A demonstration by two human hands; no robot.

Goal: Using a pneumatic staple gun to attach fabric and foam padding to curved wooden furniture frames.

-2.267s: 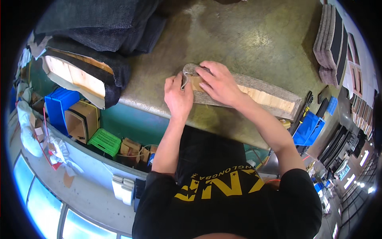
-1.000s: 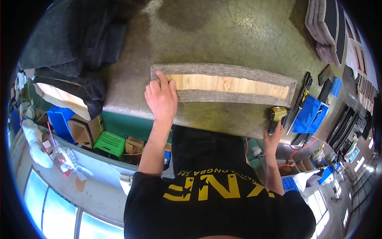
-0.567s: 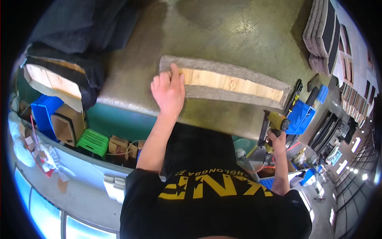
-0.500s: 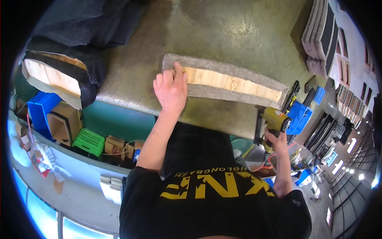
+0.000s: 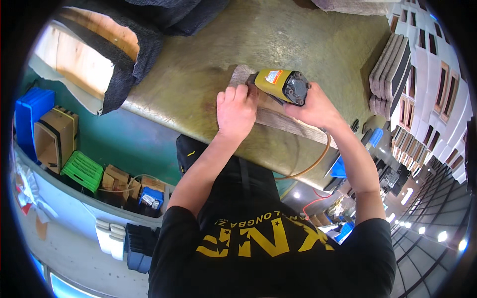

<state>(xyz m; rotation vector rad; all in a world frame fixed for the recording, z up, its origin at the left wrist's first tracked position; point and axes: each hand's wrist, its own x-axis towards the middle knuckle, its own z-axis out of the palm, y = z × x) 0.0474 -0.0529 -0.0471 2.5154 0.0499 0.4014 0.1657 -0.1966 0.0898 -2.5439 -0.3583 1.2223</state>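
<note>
A long wooden board wrapped in grey felt (image 5: 287, 124) lies on the olive-green worktable (image 5: 208, 64). My left hand (image 5: 236, 110) presses flat on the board's left end, fingers on the felt. My right hand (image 5: 314, 107) grips a yellow and black air stapler (image 5: 282, 85), whose nose sits on the board just beside my left fingers. An orange hose (image 5: 313, 161) runs from the tool down past the table's front edge. Most of the board is hidden under my hands and the tool.
A board partly covered in dark felt (image 5: 89, 54) lies at the table's left end. Stacked padded panels (image 5: 392, 74) stand at the far right. Below the table's front are a blue crate (image 5: 32, 111), a cardboard box (image 5: 52, 136), a green basket (image 5: 83, 170) and small boxes.
My right hand reached down to the right, picked up the yellow stapler and brought it onto the board's left end. My left hand stayed pressed on the board.
</note>
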